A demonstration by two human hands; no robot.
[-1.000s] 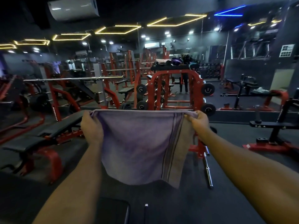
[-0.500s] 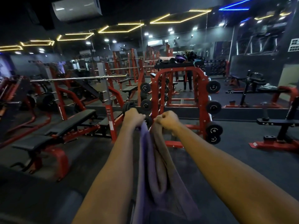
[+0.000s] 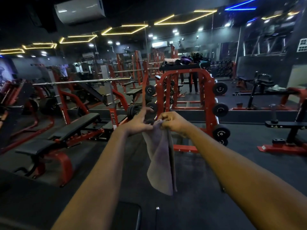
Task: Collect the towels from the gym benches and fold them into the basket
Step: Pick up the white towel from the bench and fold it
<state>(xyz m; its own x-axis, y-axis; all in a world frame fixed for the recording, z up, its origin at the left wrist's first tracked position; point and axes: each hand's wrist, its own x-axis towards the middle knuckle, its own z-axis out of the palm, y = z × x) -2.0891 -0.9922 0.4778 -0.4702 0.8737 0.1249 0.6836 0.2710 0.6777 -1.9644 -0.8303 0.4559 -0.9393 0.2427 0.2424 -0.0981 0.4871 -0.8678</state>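
Note:
A pale purple-grey towel [image 3: 161, 161] hangs folded in half in front of me, its top corners pinched together in my right hand [image 3: 172, 121]. My left hand [image 3: 141, 123] is right beside it on the left, fingers spread and pointing away, touching the towel's top edge without gripping it. Another light towel [image 3: 278, 87] lies on a black bench at the far right. No basket is in view.
A black and red bench [image 3: 66, 131] stands to the left. A red plate rack [image 3: 207, 103] with weight plates is straight ahead, before a mirror wall. A black bench [image 3: 285, 125] on a red base is at the right. A dark pad [image 3: 127, 214] sits below me.
The towel was held spread wide, then both hands came together to fold it in half. Now my left hand has opened and let go, leaving the towel hanging from my right hand.

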